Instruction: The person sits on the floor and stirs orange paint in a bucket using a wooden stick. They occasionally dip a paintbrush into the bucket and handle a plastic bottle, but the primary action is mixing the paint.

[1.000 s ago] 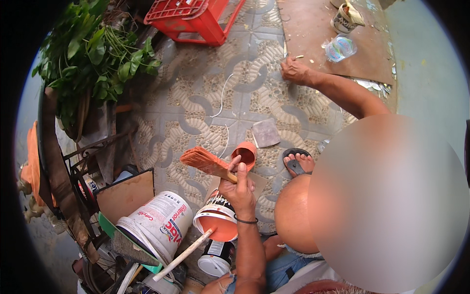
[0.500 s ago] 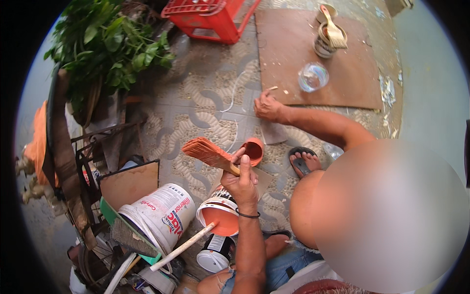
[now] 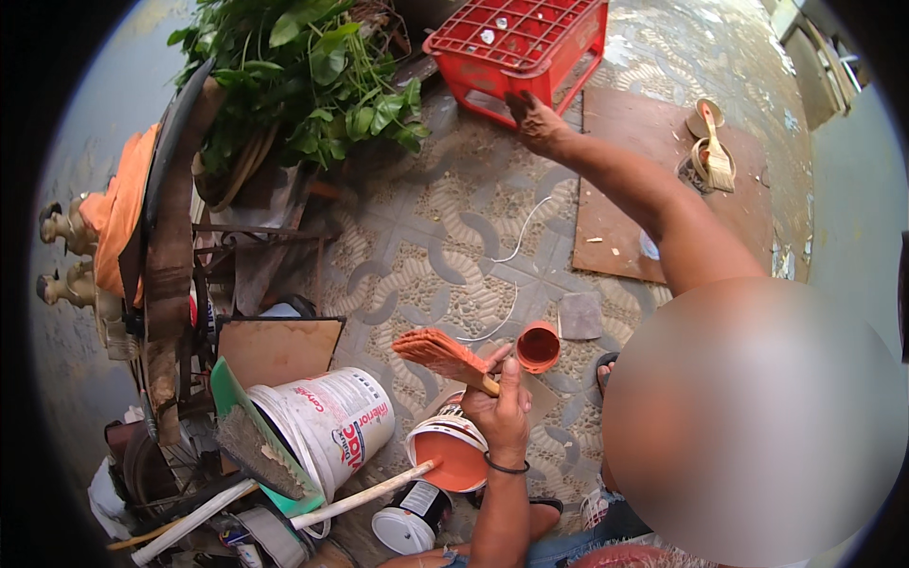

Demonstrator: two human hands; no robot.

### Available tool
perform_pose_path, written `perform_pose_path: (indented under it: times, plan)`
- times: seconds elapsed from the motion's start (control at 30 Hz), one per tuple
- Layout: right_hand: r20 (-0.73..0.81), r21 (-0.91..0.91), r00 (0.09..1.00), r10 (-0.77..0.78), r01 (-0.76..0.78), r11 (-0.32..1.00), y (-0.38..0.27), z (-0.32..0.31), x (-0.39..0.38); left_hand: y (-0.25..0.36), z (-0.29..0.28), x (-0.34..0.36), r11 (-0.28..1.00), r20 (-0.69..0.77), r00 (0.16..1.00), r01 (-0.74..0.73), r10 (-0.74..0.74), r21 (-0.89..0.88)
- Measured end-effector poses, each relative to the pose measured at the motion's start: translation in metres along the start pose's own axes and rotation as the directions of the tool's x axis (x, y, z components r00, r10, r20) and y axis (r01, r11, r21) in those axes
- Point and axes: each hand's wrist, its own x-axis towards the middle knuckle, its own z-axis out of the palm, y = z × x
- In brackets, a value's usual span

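Tiled floor (image 3: 454, 256), pebble bands laced with grey curves, ran outward from where I sat. Nearest: my left hand (image 3: 500, 409), black band at the wrist, closed on the wooden handle of a flat paintbrush (image 3: 440, 355). Its orange-coated bristles pointed up and left. Just below this hand, a white-rimmed paint bucket (image 3: 411, 452) held orange paint (image 3: 447, 466), with a pale stick (image 3: 365, 497) slanting out toward the lower left. Black-and-white tub (image 3: 405, 523) close beside it. Farther left, a large white bucket (image 3: 346, 417) lay on its side behind a green dustpan (image 3: 227, 390).

Just beyond the brush hand: small orange pot (image 3: 538, 363), mouth upward; grey tile piece (image 3: 579, 315) next to it; white cord (image 3: 523, 232) loose on the floor past these.

Farther off, a brown board (image 3: 615, 227) carried a can topped by a second paintbrush (image 3: 717, 161). At my arm's far reach, my right hand (image 3: 540, 125) had its fingers extended before a red plastic crate (image 3: 519, 52); contact, I could not tell. Leafy green plant (image 3: 312, 85) left of the crate.
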Motion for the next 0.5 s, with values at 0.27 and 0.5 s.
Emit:
perform_pose_path:
  times: [0.27, 0.5]
  plan:
    - [0.099, 0.281, 0.931, 0.351, -0.365, 0.888, 0.078, 0.008, 0.035, -0.004, -0.004, 0.007, 0.998, 0.010, 0.998, 0.057, -0.058, 0.022]
    - [-0.311, 0.790, 0.926, 0.213, 0.127, 0.600, 0.026, -0.202, -0.088, -0.007, 0.014, 0.023, 0.996, 0.018, 0.997, 0.078, -0.078, -0.045]
